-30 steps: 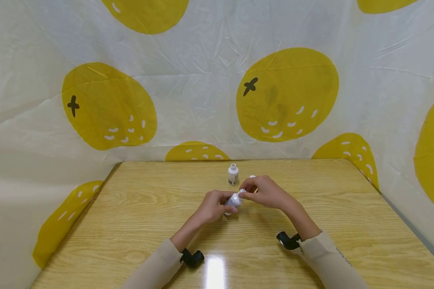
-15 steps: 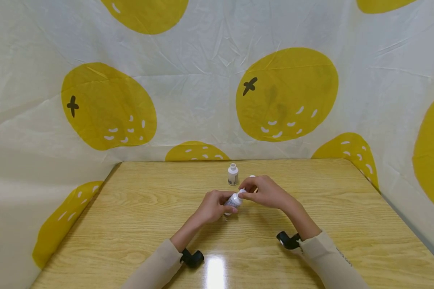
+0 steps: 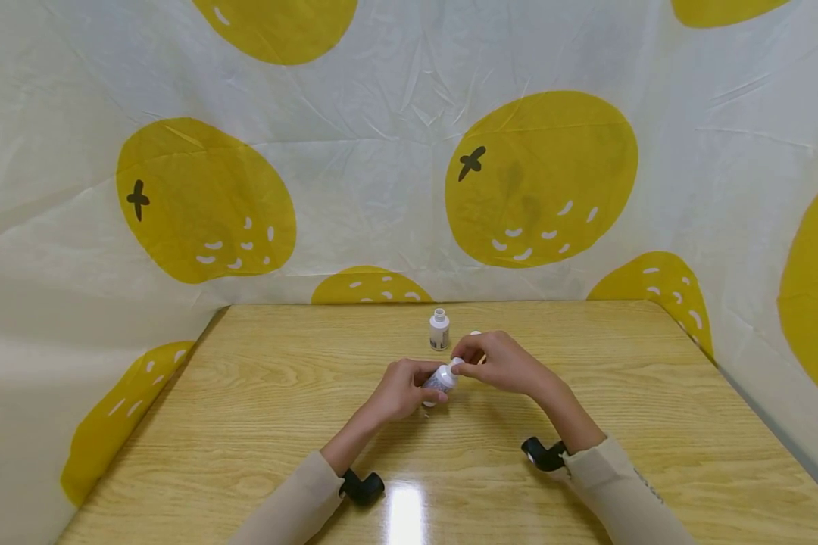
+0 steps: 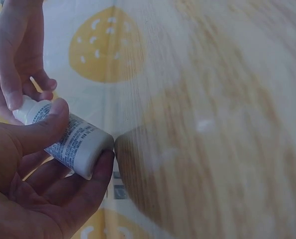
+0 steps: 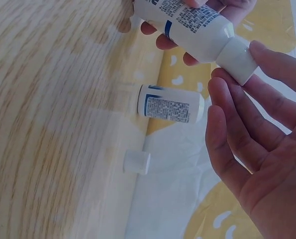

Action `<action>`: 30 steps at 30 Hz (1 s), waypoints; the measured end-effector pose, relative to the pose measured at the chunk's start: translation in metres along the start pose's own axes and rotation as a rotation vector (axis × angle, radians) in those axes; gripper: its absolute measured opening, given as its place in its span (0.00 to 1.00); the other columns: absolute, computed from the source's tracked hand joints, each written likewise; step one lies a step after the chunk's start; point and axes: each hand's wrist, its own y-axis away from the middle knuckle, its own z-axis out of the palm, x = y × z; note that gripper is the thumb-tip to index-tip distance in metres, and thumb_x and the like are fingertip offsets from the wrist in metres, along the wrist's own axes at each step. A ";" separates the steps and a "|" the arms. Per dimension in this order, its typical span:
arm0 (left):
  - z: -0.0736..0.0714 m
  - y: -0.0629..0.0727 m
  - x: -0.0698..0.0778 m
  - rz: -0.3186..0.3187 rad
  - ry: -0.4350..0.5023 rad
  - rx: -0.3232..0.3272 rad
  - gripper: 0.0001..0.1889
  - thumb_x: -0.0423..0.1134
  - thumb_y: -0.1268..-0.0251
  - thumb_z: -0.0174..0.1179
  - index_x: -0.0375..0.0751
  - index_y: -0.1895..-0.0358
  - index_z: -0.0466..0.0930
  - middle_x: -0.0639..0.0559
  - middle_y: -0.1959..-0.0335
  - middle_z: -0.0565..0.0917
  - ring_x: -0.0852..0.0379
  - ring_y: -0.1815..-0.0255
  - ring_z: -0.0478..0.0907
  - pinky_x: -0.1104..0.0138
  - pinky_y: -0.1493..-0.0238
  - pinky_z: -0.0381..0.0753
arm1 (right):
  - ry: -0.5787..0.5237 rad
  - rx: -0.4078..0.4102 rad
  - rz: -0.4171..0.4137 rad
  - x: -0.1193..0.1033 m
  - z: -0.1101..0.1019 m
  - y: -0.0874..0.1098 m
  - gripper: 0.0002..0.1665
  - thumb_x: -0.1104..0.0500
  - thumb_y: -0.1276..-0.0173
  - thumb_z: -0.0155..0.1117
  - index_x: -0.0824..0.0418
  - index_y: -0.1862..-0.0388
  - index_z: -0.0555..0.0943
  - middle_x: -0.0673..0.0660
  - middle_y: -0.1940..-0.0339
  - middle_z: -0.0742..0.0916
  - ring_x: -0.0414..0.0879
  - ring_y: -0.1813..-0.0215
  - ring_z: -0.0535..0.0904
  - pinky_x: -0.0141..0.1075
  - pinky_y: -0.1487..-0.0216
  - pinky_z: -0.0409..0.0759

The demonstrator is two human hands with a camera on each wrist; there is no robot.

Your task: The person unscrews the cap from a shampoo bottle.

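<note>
A small white bottle (image 5: 200,30) with printed text is tilted in my left hand (image 3: 398,390), which grips it round the body. At its mouth sits a white cap (image 5: 236,60), pinched between the thumb and fingers of my right hand (image 3: 504,365). In the left wrist view the bottle's base (image 4: 95,154) points toward the tabletop, and the thumb lies across the label. Just behind both hands stands a second white bottle (image 3: 439,333), upright and uncapped.
A loose white cap (image 5: 137,162) lies on the table near the standing bottle, mostly hidden behind my right hand in the head view. The wooden table (image 3: 300,424) meets a white curtain (image 3: 368,189) with yellow fruit print at its back edge.
Both hands keep their places round the bottle and cap. The cap and the right fingertips have shifted only very slightly. The standing bottle has not moved.
</note>
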 end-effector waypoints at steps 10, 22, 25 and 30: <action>0.000 0.001 0.000 -0.012 0.007 0.003 0.19 0.37 0.39 0.74 0.51 0.44 0.89 0.54 0.56 0.92 0.62 0.55 0.84 0.66 0.55 0.83 | 0.007 0.022 0.023 0.000 0.001 0.000 0.09 0.53 0.28 0.71 0.58 0.59 0.88 0.48 0.67 0.89 0.39 0.63 0.82 0.32 0.59 0.81; 0.000 0.000 0.000 -0.004 -0.013 0.006 0.18 0.38 0.39 0.74 0.51 0.44 0.89 0.54 0.55 0.92 0.62 0.55 0.84 0.67 0.54 0.83 | 0.019 0.025 0.024 0.000 0.001 0.000 0.10 0.53 0.28 0.70 0.58 0.58 0.88 0.48 0.67 0.89 0.39 0.63 0.83 0.31 0.59 0.81; 0.000 0.000 -0.001 -0.003 -0.006 0.005 0.19 0.38 0.39 0.74 0.51 0.44 0.89 0.54 0.54 0.92 0.62 0.55 0.84 0.66 0.54 0.83 | 0.011 0.015 0.018 0.000 0.001 -0.001 0.09 0.54 0.28 0.70 0.59 0.58 0.88 0.49 0.67 0.90 0.39 0.63 0.83 0.31 0.60 0.81; 0.000 0.000 -0.001 0.001 0.005 0.003 0.19 0.37 0.39 0.74 0.51 0.44 0.89 0.54 0.54 0.92 0.62 0.55 0.84 0.66 0.54 0.83 | 0.001 0.008 0.006 0.000 0.000 -0.001 0.10 0.54 0.28 0.71 0.60 0.57 0.88 0.51 0.66 0.90 0.39 0.63 0.83 0.31 0.61 0.81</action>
